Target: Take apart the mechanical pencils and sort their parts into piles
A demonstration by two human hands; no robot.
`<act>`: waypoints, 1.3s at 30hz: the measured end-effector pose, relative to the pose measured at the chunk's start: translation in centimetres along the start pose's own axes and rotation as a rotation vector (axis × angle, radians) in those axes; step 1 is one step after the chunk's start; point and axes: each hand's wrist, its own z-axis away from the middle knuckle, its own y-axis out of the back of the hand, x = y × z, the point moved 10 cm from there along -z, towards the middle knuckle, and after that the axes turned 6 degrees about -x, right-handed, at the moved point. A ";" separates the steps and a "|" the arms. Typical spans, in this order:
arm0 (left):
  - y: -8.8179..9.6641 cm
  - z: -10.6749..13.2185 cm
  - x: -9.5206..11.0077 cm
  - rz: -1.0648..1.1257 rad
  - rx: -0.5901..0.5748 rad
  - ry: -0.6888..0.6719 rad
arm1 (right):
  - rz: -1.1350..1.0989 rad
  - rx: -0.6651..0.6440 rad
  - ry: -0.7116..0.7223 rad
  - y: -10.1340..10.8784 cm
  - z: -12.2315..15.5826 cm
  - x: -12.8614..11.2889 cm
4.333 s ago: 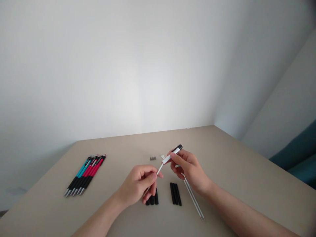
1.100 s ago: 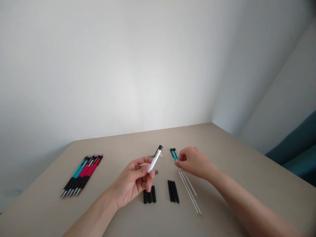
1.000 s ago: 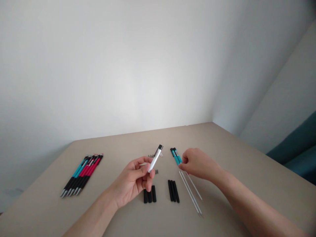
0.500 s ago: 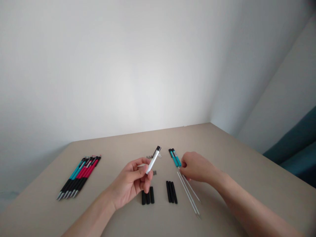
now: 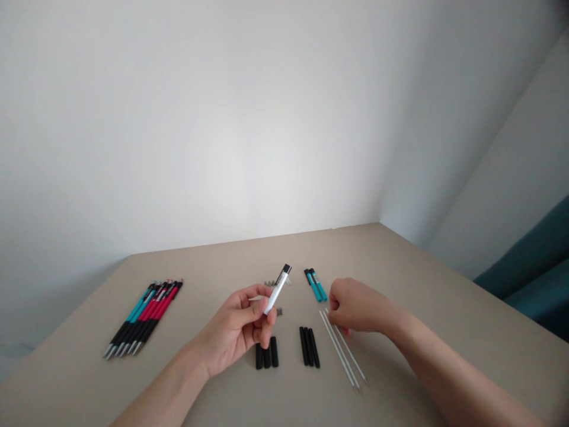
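A white pen barrel (image 5: 278, 290) with a black clip and top is pinched in my left hand (image 5: 242, 320), tilted up to the right above the table. My right hand (image 5: 360, 305) is closed at the upper end of the thin white pen refills (image 5: 340, 350). Its fingertips, partly hidden, seem to grip the rightmost refill. Just beyond it lie two turquoise pen barrels (image 5: 316, 286) with black tops. Below my left hand are several black grips (image 5: 267, 356), partly covered by its fingers.
More black tubes (image 5: 309, 347) lie side by side between the hands. Small springs (image 5: 269, 283) and a clear piece (image 5: 288, 281) sit behind the white barrel. A row of turquoise and red pens (image 5: 144, 320) rests at the left. A wall (image 5: 249, 148) rises behind the table.
My right hand has shifted slightly right and away from the turquoise barrels. The rightmost refill has slid toward me, its tip now almost level with the others. My left hand has barely moved.
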 end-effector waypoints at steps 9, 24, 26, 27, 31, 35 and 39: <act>0.1 0.0 0.0 -0.003 0.000 -0.004 | -0.021 0.004 0.022 0.2 0.1 -0.4; 0.0 0.0 0.1 -0.005 -0.001 -0.001 | -0.043 -0.067 0.004 -0.4 0.4 -0.6; 0.1 0.0 0.1 -0.012 -0.003 -0.003 | -0.047 -0.066 0.005 -0.4 0.4 -0.6; 0.1 0.0 0.1 -0.015 -0.003 -0.002 | -0.047 -0.067 0.001 -0.3 0.5 -0.6; 0.3 0.0 0.0 -0.024 0.002 0.000 | -0.036 -0.068 -0.012 -0.2 0.5 -0.6; 0.2 0.0 0.0 -0.027 0.004 0.007 | -0.034 -0.064 -0.022 -0.2 0.5 -0.5; 0.2 0.0 -0.1 -0.027 -0.005 0.009 | -0.012 -0.067 -0.034 -0.3 0.5 -0.3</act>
